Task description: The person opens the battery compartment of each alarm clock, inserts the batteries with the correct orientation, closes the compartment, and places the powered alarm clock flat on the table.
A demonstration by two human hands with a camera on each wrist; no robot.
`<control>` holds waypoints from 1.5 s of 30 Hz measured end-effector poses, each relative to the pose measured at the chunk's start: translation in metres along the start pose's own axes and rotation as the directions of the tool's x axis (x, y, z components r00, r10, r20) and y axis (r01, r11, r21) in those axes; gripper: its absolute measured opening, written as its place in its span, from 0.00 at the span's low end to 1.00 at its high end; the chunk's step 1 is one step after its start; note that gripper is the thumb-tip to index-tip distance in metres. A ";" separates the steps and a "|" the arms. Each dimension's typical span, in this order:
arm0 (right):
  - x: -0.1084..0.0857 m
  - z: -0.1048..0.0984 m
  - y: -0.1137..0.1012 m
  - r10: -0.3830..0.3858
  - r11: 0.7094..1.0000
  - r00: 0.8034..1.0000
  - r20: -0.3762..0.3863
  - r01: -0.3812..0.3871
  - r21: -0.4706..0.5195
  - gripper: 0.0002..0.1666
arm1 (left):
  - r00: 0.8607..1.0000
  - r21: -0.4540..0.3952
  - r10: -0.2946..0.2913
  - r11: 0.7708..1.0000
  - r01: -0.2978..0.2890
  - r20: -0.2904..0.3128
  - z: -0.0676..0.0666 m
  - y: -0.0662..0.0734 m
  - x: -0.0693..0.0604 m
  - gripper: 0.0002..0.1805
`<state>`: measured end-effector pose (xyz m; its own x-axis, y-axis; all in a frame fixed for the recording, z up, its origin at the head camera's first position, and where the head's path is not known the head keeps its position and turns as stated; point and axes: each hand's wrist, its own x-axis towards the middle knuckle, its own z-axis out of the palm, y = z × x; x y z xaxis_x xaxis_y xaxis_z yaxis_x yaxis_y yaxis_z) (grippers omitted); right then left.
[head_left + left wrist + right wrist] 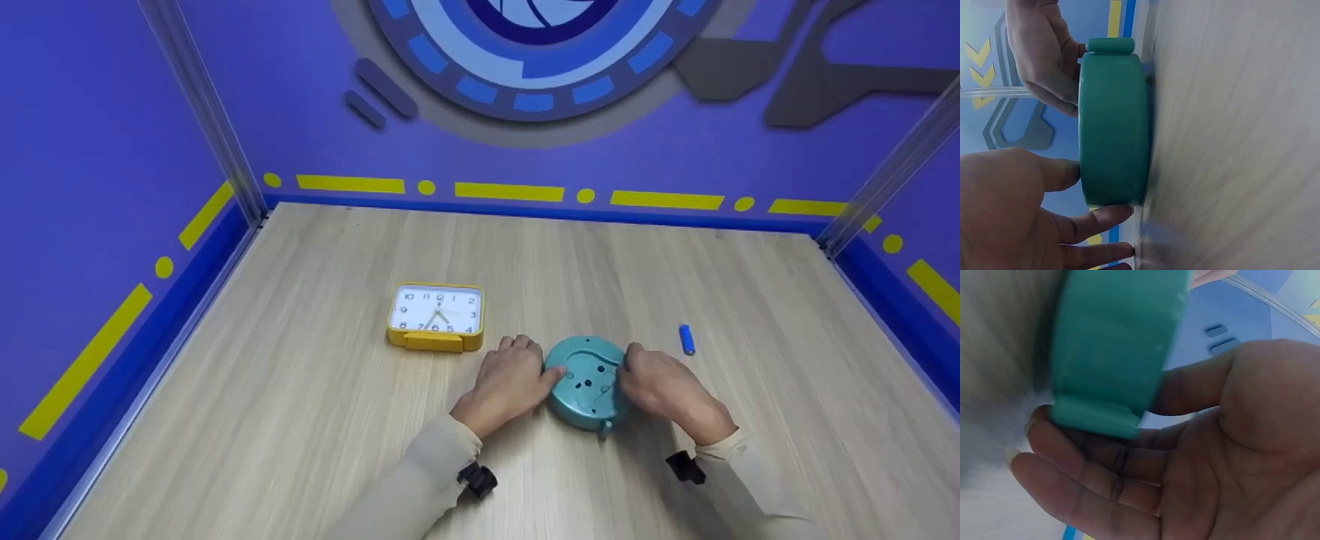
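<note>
Tabletop (315, 315) beneath teal case (586, 367); head view alone shows holes (588, 383).

We found both sides of the round teal case (583, 397) blocked, one by the left hand (514, 381), the other by the right hand (667, 386). Beyond it, we had a bare lane of table (577, 281) between the yellow clock (436, 313) and the blue battery (687, 340), running up to the back wall (517, 161), which barred the far side.
</note>
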<state>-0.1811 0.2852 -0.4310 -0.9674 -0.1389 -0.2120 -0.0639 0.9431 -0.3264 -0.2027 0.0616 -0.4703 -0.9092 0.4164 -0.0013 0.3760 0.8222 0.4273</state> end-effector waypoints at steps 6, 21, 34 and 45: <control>0.001 0.001 0.002 -0.013 1.000 0.998 0.065 0.015 -0.016 0.15 | 1.000 0.016 0.000 1.000 0.000 0.002 0.000 0.000 0.001 0.29; 0.003 0.006 -0.001 -0.182 0.978 0.977 -0.107 0.191 0.078 0.29 | 0.990 0.067 -0.068 0.996 0.061 0.120 -0.014 0.010 -0.009 0.32; -0.001 0.008 -0.004 -0.161 0.984 0.976 -0.144 0.169 0.050 0.26 | 0.993 0.014 -0.087 0.996 0.086 0.075 -0.012 0.010 -0.008 0.27; -0.002 0.008 -0.009 -0.123 0.988 0.990 -0.070 0.128 0.081 0.30 | 0.995 0.032 -0.094 0.995 0.094 0.019 -0.012 0.003 -0.003 0.26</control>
<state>-0.1769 0.2750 -0.4351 -0.9670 -0.2320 -0.1051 -0.1674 0.8900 -0.4240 -0.2009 0.0586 -0.4581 -0.9370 0.3444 -0.0586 0.2948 0.8696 0.3962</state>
